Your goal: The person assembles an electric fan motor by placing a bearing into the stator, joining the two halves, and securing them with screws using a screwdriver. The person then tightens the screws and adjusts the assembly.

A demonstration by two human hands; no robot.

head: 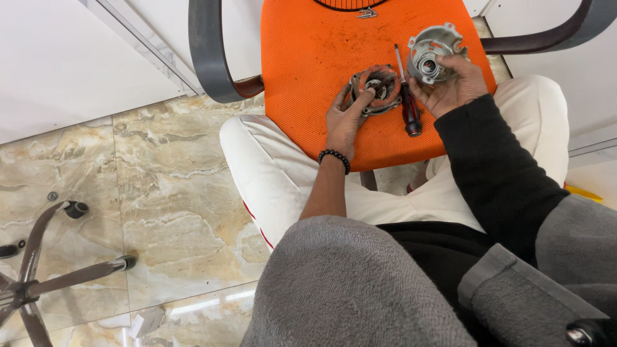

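A: Which step is this, would you say?

B: It looks like taking a small motor or pump apart, with the two halves already separated. The left hand (345, 119) rests on a round, rust-stained metal housing plate with a dark hub (376, 88), which lies flat on the orange mesh seat of an office chair (308, 58). The right hand (452, 85) holds a grey cast-metal cover with lugs around its rim (432, 51) lifted just off the seat, open face turned towards the camera.

A: And the fingers?

B: On the left, they are spread loosely over the near edge of the rusty plate, the thumb on its rim, pressing rather than gripping. On the right, they curl under and around the grey cover, closed firmly enough to carry it.

A: Any tool within reach?

B: A screwdriver with a black and red handle (407, 103) lies on the seat between the two parts, just beside the rusty plate, untouched.

A: What would the next move call for?

B: My guess is steadying the plate flat while inspecting the cover, or freeing a hand for the screwdriver.

A: The arms?

B: The left forearm is bare with a black bead bracelet (335, 158), reaching straight forward between the knees; the right, black-sleeved, angles in from the side.
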